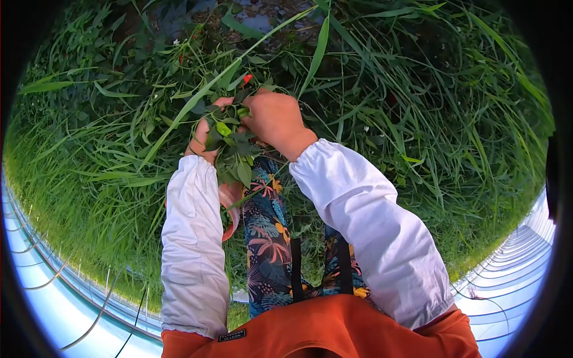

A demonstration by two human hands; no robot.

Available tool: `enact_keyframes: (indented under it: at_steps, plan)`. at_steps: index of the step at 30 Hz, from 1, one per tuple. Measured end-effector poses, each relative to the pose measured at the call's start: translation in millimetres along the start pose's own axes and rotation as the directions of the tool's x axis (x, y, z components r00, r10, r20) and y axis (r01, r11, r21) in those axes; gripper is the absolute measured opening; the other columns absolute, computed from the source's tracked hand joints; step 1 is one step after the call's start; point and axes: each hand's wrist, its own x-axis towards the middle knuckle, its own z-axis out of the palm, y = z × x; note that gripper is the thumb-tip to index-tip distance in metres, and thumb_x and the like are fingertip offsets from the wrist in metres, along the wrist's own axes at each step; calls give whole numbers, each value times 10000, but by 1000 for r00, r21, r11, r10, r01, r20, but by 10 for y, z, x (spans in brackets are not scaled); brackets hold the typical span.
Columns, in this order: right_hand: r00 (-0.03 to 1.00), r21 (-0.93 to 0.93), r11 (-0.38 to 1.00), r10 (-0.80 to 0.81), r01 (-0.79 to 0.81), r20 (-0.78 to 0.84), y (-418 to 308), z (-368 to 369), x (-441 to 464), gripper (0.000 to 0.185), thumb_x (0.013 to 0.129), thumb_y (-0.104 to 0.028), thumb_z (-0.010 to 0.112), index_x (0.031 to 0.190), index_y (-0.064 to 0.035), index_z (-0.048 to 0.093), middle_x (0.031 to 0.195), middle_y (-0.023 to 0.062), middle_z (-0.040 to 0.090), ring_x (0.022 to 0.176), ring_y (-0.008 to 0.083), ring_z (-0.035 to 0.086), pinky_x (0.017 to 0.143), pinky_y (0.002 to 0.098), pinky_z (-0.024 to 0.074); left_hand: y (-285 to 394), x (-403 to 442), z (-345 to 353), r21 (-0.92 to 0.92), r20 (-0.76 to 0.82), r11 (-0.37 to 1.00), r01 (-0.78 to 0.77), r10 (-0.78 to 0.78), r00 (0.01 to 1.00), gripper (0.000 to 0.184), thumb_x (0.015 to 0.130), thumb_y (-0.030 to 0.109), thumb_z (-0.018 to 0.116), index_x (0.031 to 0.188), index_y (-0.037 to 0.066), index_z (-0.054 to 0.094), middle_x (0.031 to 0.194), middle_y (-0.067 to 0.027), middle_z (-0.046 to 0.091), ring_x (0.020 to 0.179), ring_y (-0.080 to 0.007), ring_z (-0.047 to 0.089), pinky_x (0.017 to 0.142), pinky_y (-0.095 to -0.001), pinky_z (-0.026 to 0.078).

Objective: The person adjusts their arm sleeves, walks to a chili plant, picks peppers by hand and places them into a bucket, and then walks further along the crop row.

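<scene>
My left hand [203, 136] is in the foliage of a pepper plant [243, 170], partly covered by leaves; what its fingers hold is hidden. Close beside it on the right, my right hand [273, 118] has its fingers curled in at the leaves and stems, next to a green pepper [243, 112]. A lighter yellow-green pepper [223, 129] hangs between the two hands. Just above the right hand shows a small red pepper [246, 80]. Whatever the right fingertips grip is too small to make out.
Tall grass [394, 89] surrounds the plant, with long blades crossing over the left hand's area. Dark sheeting [197, 15] lies on the ground at the top. A pinkish curved object [230, 206] is beside the patterned trouser leg [265, 238]. Curved greenhouse framing [59, 298] shows at lower left.
</scene>
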Motion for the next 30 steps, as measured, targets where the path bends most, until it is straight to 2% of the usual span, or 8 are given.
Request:
enact_keyframes:
  at_steps: [3,6,7,8,10,13,24,30]
  plan:
    - [991,-31,997,77,-74,112,95,-136,-126,261,641,-262,740,790,-51,702,806,161,661,770,329,651,674,403,514,82,72,188,-92,-72,979,181,-188,980,305,898,239,570,1107,18,567,970,-119,666,745,-202,646,685,-321,546]
    - [893,1,951,290,-310,344,390,-345,-317,272,681,-274,725,820,-41,708,752,164,664,736,309,659,679,395,511,4,49,13,51,-6,998,-30,31,1000,307,911,243,540,1160,64,543,1041,-188,631,729,-210,626,557,-287,526]
    - [871,303,860,270,-410,412,708,-228,-399,278,727,-268,734,833,-13,698,722,127,666,686,238,655,621,364,509,13,78,-68,-99,68,995,11,-4,998,304,913,254,528,1150,65,538,1035,-197,612,713,-217,612,539,-282,521]
    - [771,634,448,260,-630,582,823,-301,-500,298,771,-243,741,897,16,666,772,102,677,668,175,638,581,314,515,35,100,-116,-242,143,969,59,-25,989,301,915,264,516,1141,65,533,1028,-206,594,697,-225,598,521,-277,515]
    - [833,842,-78,121,-534,539,982,-398,-660,314,809,-216,731,989,21,628,888,109,680,685,156,637,572,278,525,26,134,-129,-438,332,884,164,-10,943,260,905,266,499,1013,30,514,906,-150,517,648,-210,518,502,-280,453]
    - [916,899,-240,80,-366,394,958,-367,-717,348,817,-212,728,1051,14,605,961,107,668,703,147,635,598,273,541,-47,183,-127,-548,516,768,331,-1,856,243,896,233,477,922,-6,447,860,-98,433,642,-185,433,510,-292,378]
    - [728,654,402,46,-640,684,168,-255,-415,389,764,-267,784,1023,-4,662,853,39,663,755,119,611,646,262,489,-411,383,-61,-608,353,785,121,130,927,304,858,305,560,979,32,500,844,-112,500,729,-228,507,587,-332,481]
    - [897,749,513,102,-419,431,215,-115,-693,377,749,-274,787,967,17,687,741,46,664,684,120,585,623,284,462,-352,317,-43,-606,251,787,116,50,967,319,848,340,551,955,42,522,831,-110,500,674,-248,492,573,-341,454]
